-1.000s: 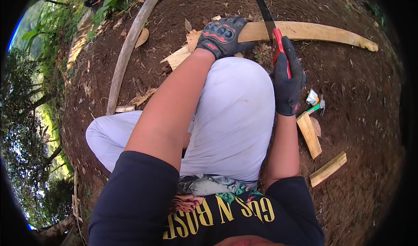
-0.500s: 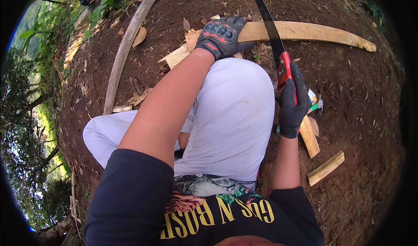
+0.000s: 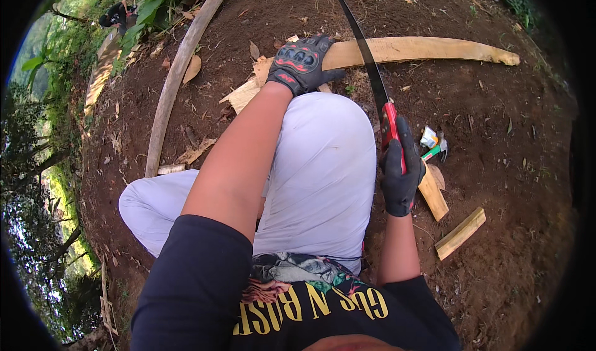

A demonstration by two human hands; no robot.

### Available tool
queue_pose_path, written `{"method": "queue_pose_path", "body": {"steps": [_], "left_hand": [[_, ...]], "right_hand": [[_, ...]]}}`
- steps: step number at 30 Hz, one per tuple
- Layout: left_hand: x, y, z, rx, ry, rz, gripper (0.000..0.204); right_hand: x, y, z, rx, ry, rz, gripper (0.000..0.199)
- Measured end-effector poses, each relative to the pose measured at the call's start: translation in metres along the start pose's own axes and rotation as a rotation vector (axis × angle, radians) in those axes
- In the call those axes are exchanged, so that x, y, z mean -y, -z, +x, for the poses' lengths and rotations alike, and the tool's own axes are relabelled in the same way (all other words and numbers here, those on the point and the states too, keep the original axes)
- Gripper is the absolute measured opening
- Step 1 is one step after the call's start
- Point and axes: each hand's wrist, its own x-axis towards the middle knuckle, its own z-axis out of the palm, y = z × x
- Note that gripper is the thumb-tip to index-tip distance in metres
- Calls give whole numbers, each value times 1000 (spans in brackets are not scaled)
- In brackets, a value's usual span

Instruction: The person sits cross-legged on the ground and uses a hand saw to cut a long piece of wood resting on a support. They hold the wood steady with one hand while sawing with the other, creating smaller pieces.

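Near right, a short wood piece lies loose, another just beyond. My right hand wraps the saw by its red handle — drawn nearer than a second ago. Farther, the long board looks unsevered under the blade. My left hand stays pressed on it, thumb spread — finger curl I can't tell.
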Motion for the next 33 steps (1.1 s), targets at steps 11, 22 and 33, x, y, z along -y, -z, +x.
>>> {"method": "queue_pose_path", "body": {"steps": [11,22,33], "left_hand": [[-3,6,-4,14,-19,-52,84],[12,5,7,-103,-24,70,86],[7,6,8,-47,6,32,87]], "right_hand": [[13,-10,50,0,20,65,44],[-6,-60,97,-119,175,88,43],[-11,-12,-26,-75,-45,76,47]]}}
